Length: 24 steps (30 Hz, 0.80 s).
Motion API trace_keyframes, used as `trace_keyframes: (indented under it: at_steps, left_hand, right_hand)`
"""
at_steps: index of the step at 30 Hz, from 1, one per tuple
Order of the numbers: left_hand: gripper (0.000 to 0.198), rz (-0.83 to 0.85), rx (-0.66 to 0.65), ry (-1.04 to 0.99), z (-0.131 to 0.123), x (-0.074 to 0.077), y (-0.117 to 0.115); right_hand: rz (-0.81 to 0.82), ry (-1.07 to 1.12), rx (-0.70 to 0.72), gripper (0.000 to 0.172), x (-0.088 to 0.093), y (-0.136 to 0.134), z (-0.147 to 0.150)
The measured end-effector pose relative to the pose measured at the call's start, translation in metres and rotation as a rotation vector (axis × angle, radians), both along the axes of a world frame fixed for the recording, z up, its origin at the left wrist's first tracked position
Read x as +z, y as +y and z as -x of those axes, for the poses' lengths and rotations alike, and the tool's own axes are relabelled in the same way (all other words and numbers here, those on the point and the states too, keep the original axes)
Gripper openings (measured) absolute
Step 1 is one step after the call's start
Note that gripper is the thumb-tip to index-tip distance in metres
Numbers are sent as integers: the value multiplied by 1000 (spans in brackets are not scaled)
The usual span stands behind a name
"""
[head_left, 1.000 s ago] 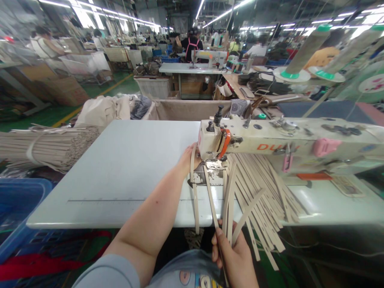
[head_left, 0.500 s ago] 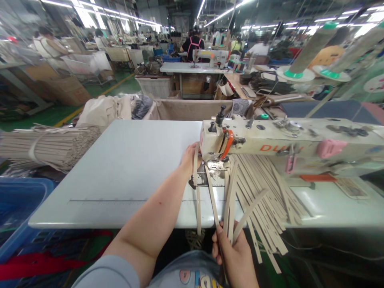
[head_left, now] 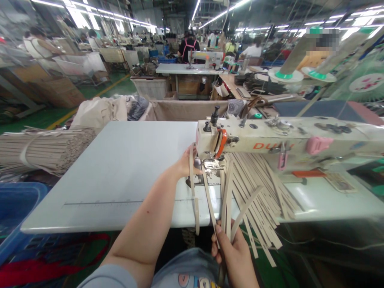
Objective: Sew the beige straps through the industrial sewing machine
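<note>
My left hand [head_left: 183, 165] reaches to the needle end of a sewing machine [head_left: 240, 138]. Its thumb extends toward the metal needle plate [head_left: 211, 176]; the other fingertips are partly hidden, so its grip is unclear. A narrow beige strap [head_left: 192, 182] passes over this hand and hangs past the table's front edge. My right hand [head_left: 234, 250] is closed around several beige straps [head_left: 227, 200] below the edge. One thin strap [head_left: 209, 196] runs from it up to the presser foot area. More straps [head_left: 258, 200] lie fanned out beside it, under the machine arm.
The white table [head_left: 120, 160] bears a printed ruler line. Left of it are a tied strap bundle [head_left: 51, 150] and a blue basket [head_left: 22, 192]. Behind stands a fabric-lined bin [head_left: 180, 110]. Thread cones [head_left: 292, 56] rise at the right. Several people work farther back.
My left thumb now shows more, extended toward the needle plate. The right hand keeps its hold on the straps. The whole view has shifted slightly.
</note>
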<state>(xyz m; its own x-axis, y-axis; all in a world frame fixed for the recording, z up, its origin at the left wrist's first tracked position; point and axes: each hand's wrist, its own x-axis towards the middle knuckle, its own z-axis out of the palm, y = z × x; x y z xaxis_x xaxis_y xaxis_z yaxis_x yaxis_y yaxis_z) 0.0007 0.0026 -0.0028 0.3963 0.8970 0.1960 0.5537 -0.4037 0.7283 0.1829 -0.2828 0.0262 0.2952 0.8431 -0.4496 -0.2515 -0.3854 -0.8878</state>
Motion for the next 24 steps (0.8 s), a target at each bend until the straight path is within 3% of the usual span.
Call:
trace_keyframes:
  at_steps: [7,18,24]
  left_hand:
    - [126,5,34,40,3,-7,3]
    - [107,-16,37,262,1,-5,4]
    - [103,-38,55,205,3,-13,7]
  right_hand:
    - [31,153,-11,73,5,-6,-7]
    - [77,183,-36,70,6,-6,-11]
    - [83,170,-73,70,6,-5,-12]
